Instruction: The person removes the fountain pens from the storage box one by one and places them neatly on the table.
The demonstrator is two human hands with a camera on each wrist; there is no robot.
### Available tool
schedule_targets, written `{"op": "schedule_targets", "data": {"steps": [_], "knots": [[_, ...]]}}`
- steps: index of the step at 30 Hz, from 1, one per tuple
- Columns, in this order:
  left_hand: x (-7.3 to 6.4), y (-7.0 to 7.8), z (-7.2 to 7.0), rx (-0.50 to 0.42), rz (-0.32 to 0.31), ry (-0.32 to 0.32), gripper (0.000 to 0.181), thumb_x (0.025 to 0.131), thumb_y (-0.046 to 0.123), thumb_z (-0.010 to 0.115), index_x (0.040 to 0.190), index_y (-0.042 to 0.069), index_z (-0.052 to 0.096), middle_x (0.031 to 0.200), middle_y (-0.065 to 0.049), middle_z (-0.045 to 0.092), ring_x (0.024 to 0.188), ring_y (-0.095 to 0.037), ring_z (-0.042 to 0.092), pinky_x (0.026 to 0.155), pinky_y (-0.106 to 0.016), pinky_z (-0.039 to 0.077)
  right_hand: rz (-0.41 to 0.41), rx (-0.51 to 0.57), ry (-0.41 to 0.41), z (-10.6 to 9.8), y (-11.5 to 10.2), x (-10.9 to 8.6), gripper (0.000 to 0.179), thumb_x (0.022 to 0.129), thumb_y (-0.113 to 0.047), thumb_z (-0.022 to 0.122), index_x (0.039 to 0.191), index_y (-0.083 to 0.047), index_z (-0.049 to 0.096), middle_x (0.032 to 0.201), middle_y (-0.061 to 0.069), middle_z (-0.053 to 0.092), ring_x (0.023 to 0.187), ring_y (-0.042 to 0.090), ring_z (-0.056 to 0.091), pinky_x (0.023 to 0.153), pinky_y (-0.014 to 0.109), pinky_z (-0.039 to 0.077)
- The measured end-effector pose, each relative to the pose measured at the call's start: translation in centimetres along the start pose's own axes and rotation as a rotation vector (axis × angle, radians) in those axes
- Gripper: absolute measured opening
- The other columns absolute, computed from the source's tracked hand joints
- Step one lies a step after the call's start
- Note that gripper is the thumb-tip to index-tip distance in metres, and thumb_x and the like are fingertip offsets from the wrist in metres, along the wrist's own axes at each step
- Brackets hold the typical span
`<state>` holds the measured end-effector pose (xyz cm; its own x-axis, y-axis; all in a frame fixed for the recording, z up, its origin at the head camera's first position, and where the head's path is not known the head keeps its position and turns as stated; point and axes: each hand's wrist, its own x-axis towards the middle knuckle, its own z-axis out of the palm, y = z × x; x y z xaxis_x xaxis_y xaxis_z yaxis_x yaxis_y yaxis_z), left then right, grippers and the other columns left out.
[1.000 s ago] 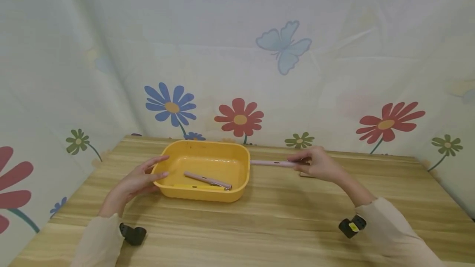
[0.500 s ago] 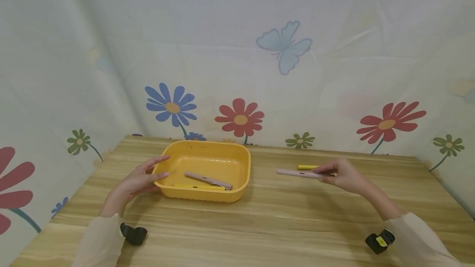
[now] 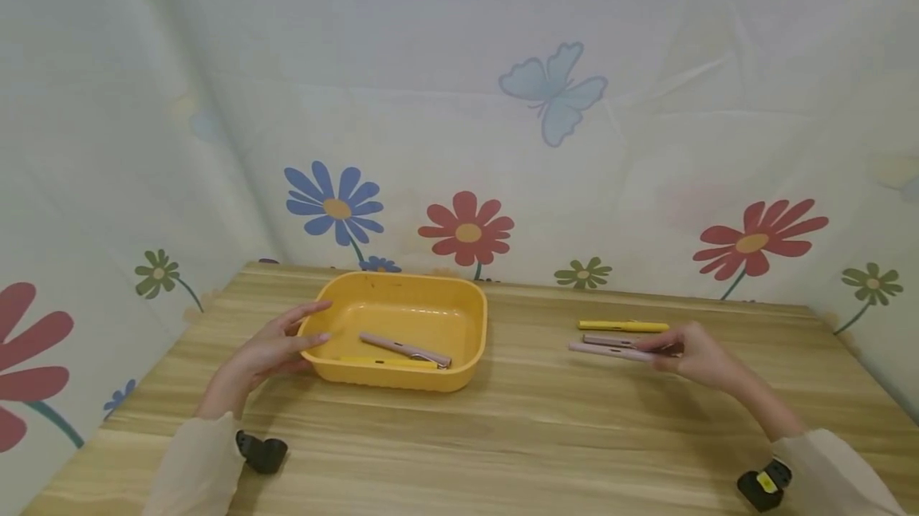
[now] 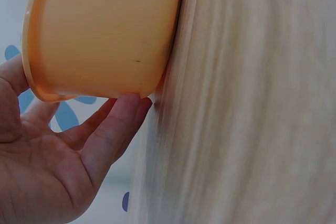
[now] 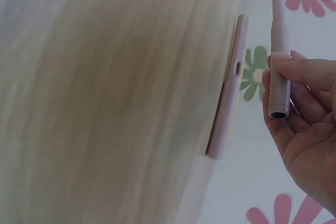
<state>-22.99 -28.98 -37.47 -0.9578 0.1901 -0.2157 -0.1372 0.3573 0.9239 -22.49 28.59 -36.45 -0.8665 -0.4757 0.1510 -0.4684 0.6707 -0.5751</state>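
Note:
A yellow plastic basin stands on the table, and my left hand grips its left end, fingers and thumb at the rim. Inside it lie a pinkish pen with a metal clip and a yellow pen. My right hand pinches another pinkish pen between thumb and fingers, above the table at the right. Just behind that one, a matching pinkish pen rests on the wood. Farther back is a second yellow pen, lying roughly parallel to it.
The wood-grain table reaches back to a pale curtain printed with flowers and a butterfly. Dark wrist cameras sit at both cuffs.
My right hand has moved right and nearer to me, carrying the pinkish pen away from the basin. The yellow and pinkish pens behind it now show more fully. My left hand stays put.

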Motion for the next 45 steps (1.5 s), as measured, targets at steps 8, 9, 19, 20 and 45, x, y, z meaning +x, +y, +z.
{"op": "schedule_targets", "data": {"steps": [8,9,19,20,45], "knots": [[0.1,0.0,0.1,0.011,-0.009,0.006,0.069,0.088,0.025,0.061,0.145,0.012,0.023,0.149,-0.026,0.003,0.112,-0.035,0.048,0.081,-0.038,0.051,-0.002,-0.003,0.015,-0.1,1.4,-0.5,0.02,0.074,0.004,0.07,0.094,0.007,0.069,0.088,0.015,0.067,0.07,0.002,0.053,0.057,0.021,0.049],[0.1,0.0,0.1,0.011,-0.011,0.007,0.069,0.088,0.025,0.061,0.145,0.012,0.023,0.149,-0.026,0.003,0.112,-0.035,0.048,0.081,-0.038,0.051,0.002,-0.004,0.007,-0.1,1.5,-0.5,0.02,0.074,0.004,0.069,0.093,0.007,0.069,0.089,0.015,0.067,0.072,0.002,0.054,0.058,0.021,0.049],[0.1,-0.2,0.0,0.009,-0.012,0.005,0.071,0.088,0.026,0.061,0.145,0.013,0.022,0.148,-0.026,0.005,0.111,-0.034,0.049,0.081,-0.039,0.051,0.033,-0.037,-0.041,-0.2,2.2,-0.6,0.017,0.073,0.002,0.07,0.09,0.004,0.07,0.091,0.015,0.067,0.076,0.008,0.057,0.062,0.023,0.05],[0.1,-0.2,0.0,0.009,-0.01,0.003,0.071,0.088,0.026,0.061,0.145,0.013,0.022,0.149,-0.026,0.005,0.112,-0.035,0.048,0.081,-0.039,0.051,0.036,-0.041,-0.047,-0.2,2.3,-0.6,0.017,0.073,0.002,0.07,0.09,0.004,0.07,0.091,0.015,0.067,0.076,0.008,0.057,0.063,0.023,0.05],[0.2,-0.1,0.0,0.006,-0.006,-0.004,0.069,0.089,0.024,0.06,0.145,0.012,0.022,0.149,-0.026,0.005,0.108,-0.031,0.051,0.081,-0.038,0.052,0.109,-0.043,-0.081,-0.2,3.1,-0.5,0.017,0.075,0.001,0.069,0.091,0.002,0.071,0.092,0.013,0.067,0.081,0.014,0.058,0.064,0.023,0.049]]}}
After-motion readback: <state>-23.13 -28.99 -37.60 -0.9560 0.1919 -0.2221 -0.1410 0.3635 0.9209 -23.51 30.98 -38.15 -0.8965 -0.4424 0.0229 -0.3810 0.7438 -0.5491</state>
